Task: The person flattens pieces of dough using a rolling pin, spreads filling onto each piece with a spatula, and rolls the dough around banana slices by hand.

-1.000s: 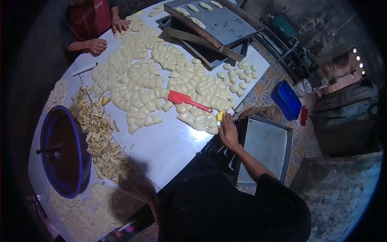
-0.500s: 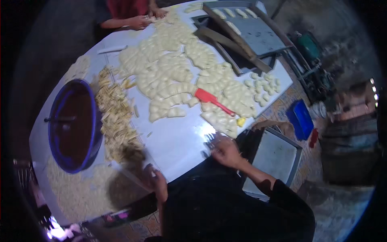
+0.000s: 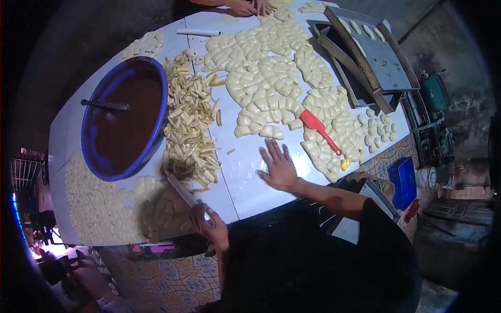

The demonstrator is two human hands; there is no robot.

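My left hand (image 3: pixel 207 224) grips a white cylindrical tube (image 3: pixel 182 192) beside the heap of peeled, cut banana pieces (image 3: pixel 188 122). My right hand (image 3: pixel 279 169) rests open, fingers spread, on the white tabletop (image 3: pixel 242 188), holding nothing. Just beyond it lie sheets of cut pale dough pieces (image 3: pixel 266 78). A red plastic scraper (image 3: pixel 323 133) lies across the dough to the right, near a yellow dab (image 3: pixel 345 164). Left of the banana stands a blue bowl (image 3: pixel 120 135) of brown filling with a long handle in it. More flattened dough (image 3: pixel 96 203) covers the lower left.
A co-worker's hands (image 3: pixel 248 8) work dough at the far edge, near another white tube (image 3: pixel 198 32). Stacked metal trays (image 3: pixel 381 62) with shaped pieces sit back right, by small dough rounds (image 3: pixel 381 130). A blue crate (image 3: pixel 404 182) is on the tiled floor, right of the table.
My right hand has moved left from beside the yellow dab onto the tabletop, fingers spread. My left hand grips the tube. The view has swung, so the table appears shifted upward and right.
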